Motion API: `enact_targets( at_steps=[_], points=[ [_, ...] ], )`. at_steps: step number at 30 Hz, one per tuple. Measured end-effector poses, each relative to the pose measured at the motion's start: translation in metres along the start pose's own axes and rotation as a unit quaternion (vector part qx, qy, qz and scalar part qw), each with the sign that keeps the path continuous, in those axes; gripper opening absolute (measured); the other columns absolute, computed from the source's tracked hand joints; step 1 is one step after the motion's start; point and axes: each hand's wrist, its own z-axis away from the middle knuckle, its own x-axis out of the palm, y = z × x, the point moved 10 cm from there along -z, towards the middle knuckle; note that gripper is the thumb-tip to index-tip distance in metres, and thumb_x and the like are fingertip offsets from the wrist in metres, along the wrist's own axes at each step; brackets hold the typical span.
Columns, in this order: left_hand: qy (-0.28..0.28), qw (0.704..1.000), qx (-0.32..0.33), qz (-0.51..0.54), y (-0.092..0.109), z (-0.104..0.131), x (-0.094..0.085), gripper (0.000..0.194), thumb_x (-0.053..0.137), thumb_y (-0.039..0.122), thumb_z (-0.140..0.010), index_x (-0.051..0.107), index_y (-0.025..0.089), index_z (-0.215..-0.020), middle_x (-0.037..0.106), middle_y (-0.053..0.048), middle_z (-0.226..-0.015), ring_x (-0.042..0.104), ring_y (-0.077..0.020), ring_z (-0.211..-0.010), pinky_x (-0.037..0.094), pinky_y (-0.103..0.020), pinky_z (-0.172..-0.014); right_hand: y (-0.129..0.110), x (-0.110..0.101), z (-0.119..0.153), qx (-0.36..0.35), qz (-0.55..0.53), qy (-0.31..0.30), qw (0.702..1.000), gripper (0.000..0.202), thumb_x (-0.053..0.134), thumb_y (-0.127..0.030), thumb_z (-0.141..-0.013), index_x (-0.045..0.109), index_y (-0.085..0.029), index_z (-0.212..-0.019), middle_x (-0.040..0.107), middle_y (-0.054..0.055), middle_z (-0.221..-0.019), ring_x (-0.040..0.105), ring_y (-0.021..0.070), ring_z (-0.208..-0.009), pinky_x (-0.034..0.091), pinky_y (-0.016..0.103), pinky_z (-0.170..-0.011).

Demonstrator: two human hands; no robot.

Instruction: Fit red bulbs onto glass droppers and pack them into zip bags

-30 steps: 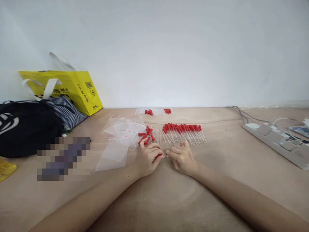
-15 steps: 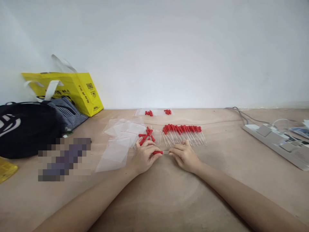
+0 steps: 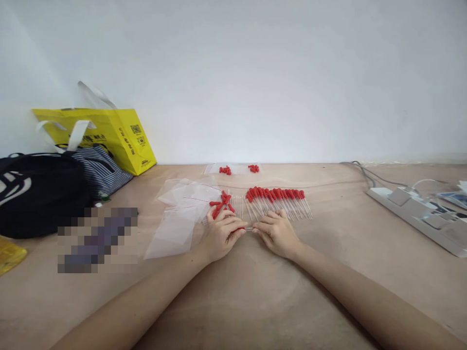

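Low over the middle of the table, my left hand [image 3: 221, 237] is closed on a red rubber dropper bulb [image 3: 239, 229], mostly covered by the fingers. My right hand [image 3: 277, 234] pinches a thin glass dropper tube [image 3: 249, 229]; a short stretch shows between the hands, in line with the bulb. Just beyond my left fingers is a pile of loose red bulbs [image 3: 224, 198]. Several bare glass tubes [image 3: 238, 204] lie beside that pile. Past my right hand, droppers with red bulbs fitted [image 3: 277, 194] lie side by side in a row, tips towards me.
Clear zip bags [image 3: 171, 236] overlap left of the bulbs. By the wall, another clear bag [image 3: 237, 168] has red bulbs on it or in it. A yellow carrier bag [image 3: 126, 141], striped pouch [image 3: 102, 170] and black bag [image 3: 40, 194] stand left. A power strip [image 3: 416, 218] with cables lies right.
My hands have come slightly closer together. Less of the glass tube and of the red bulb shows between them. The piles and the row look the same.
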Motion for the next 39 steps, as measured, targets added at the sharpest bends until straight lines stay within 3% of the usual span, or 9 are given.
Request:
enact_targets(
  at_steps=[4,7,10,14,23,33,39],
  points=[
    [0.039,0.996,-0.069,-0.048,-0.019,-0.001,-0.012,0.033,0.052,0.041,-0.076,0.051,0.025,-0.105,0.059,-0.003,-0.103,0.047,-0.0227,-0.1,0.011,-0.049,-0.095,0.035,-0.008,-0.002,0.104,0.06,0.022,0.993,0.028,0.039,-0.029,-0.085,0.063,-0.02,-0.073,0.061,0.003,-0.073,0.047,0.0142,-0.071,0.018,0.029,-0.063],
    [0.065,0.987,-0.124,-0.073,-0.036,0.002,-0.016,0.027,0.052,0.037,-0.076,0.051,0.025,-0.1,0.059,-0.003,-0.1,0.047,-0.0232,-0.099,0.012,-0.05,-0.094,0.072,-0.016,0.001,0.216,0.087,0.069,0.97,0.025,0.038,-0.027,-0.083,0.062,-0.019,-0.078,0.063,0.004,-0.075,0.05,0.0154,-0.071,0.019,0.028,-0.063],
    [0.06,0.986,-0.134,-0.084,-0.041,0.003,-0.012,0.022,0.052,0.032,-0.076,0.052,0.026,-0.097,0.059,-0.002,-0.099,0.047,-0.0232,-0.099,0.012,-0.051,-0.095,0.089,-0.015,-0.002,0.268,0.108,0.091,0.953,0.021,0.039,-0.022,-0.081,0.059,-0.019,-0.088,0.065,0.004,-0.078,0.052,0.0158,-0.071,0.019,0.029,-0.064],
    [0.054,0.984,-0.139,-0.093,-0.043,0.004,-0.01,0.021,0.053,0.03,-0.075,0.053,0.027,-0.095,0.058,-0.003,-0.098,0.046,-0.0232,-0.099,0.013,-0.051,-0.094,0.081,-0.005,-0.017,0.272,0.14,0.087,0.948,0.022,0.036,-0.018,-0.08,0.053,-0.017,-0.093,0.064,0.004,-0.081,0.053,0.015,-0.068,0.018,0.029,-0.065],
    [0.072,0.98,-0.153,-0.107,-0.054,0.006,-0.013,0.016,0.056,0.028,-0.071,0.057,0.024,-0.087,0.058,-0.006,-0.098,0.046,-0.0262,-0.098,0.017,-0.055,-0.088,0.059,0.03,-0.041,0.252,0.164,-0.026,0.953,0.019,0.039,-0.018,-0.077,0.055,-0.016,-0.087,0.062,0.009,-0.081,0.053,0.0194,-0.074,0.018,0.033,-0.068],
    [0.072,0.978,-0.16,-0.114,-0.054,0.005,-0.013,0.016,0.056,0.028,-0.071,0.058,0.023,-0.086,0.057,-0.006,-0.098,0.046,-0.0258,-0.097,0.017,-0.054,-0.088,0.059,0.029,-0.038,0.261,0.138,-0.022,0.955,0.024,0.041,-0.03,-0.079,0.062,-0.019,-0.08,0.058,0.01,-0.087,0.046,0.0228,-0.086,0.022,0.037,-0.072],
    [0.077,0.978,-0.13,-0.142,-0.044,-0.002,-0.012,0.016,0.054,0.033,-0.074,0.058,0.023,-0.085,0.056,-0.007,-0.098,0.044,-0.026,-0.098,0.015,-0.055,-0.09,0.062,0.03,-0.039,0.291,0.124,-0.026,0.948,0.029,0.044,-0.038,-0.076,0.065,-0.017,-0.077,0.054,0.013,-0.092,0.042,0.0262,-0.092,0.024,0.039,-0.073]
  ],
)
